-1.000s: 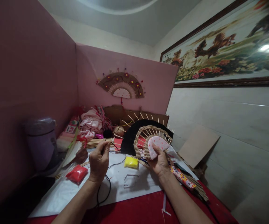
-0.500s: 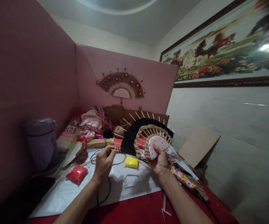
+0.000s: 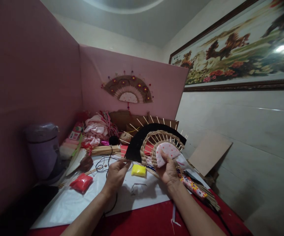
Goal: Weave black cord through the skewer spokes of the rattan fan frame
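Observation:
My right hand [image 3: 168, 167] grips a fan-shaped piece by its white half-round base with red dots [image 3: 167, 151], thumb on the front. Around the base run braided tan bands [image 3: 145, 147] and thin sticks, with a black band [image 3: 137, 141] outside them and stick tips poking past it. Near the black band's lower left corner, my left hand [image 3: 118, 170] has its fingers pinched together; a thin black cord [image 3: 111, 152] passes close to it. What that pinch holds is too small to make out.
A yellow packet [image 3: 139, 170] and a red packet [image 3: 81, 183] lie on the white sheet [image 3: 58, 209]. Behind are bundled sticks [image 3: 102, 150] and pink cloth [image 3: 96, 126]. A purple container [image 3: 43, 152] stands left. Another fan [image 3: 128, 89] hangs on the pink panel.
My left hand has moved right and slightly down, near the black band's corner. The fan-shaped piece has shifted and tilted slightly. The black cord now rises beside my left hand.

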{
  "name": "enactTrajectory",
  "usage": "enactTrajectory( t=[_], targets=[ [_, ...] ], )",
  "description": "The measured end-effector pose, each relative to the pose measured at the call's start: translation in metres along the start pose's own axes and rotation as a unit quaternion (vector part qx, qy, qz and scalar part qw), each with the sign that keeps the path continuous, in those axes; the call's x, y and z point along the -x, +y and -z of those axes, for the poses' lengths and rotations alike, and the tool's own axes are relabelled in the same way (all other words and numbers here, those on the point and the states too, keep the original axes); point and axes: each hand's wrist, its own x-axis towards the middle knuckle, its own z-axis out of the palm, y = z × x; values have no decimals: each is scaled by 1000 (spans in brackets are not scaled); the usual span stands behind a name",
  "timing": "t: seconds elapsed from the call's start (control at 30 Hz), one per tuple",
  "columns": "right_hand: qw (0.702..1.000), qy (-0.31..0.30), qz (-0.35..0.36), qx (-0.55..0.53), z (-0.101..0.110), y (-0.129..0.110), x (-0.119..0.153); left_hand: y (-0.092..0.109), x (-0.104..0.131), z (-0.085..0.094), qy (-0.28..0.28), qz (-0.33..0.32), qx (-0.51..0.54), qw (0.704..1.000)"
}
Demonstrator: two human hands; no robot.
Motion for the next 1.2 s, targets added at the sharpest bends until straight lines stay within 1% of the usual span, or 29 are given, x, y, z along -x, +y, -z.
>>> enactTrajectory(
  t=[0.1,0.2,0.27,0.37,0.5,0.63,0.83,1.03,1.2],
  targets=[
    [1000,4,21,-6,-1,-1,0,4,5,-2,53,-52,-78,994],
    [999,21,30,-10,-1,-2,0,10,9,-3,87,-71,-128,985],
    [999,31,27,-9,-2,-2,0,13,11,-3,97,-80,-154,980],
    [999,29,25,-8,-3,-2,1,17,13,-4,98,-80,-170,977],
    [999,32,17,-22,-5,-3,1,20,15,-4,73,-75,-198,975],
    [999,30,19,-19,-4,-3,0,18,17,-4,59,-91,-228,968],
    [999,30,25,-15,-3,-3,0,18,18,-4,106,-117,-216,964],
    [999,25,24,-15,-4,-4,1,14,19,-3,83,-145,-222,961],
    [999,27,25,-18,-6,-4,3,14,19,-3,99,-163,-212,959]
  ],
)
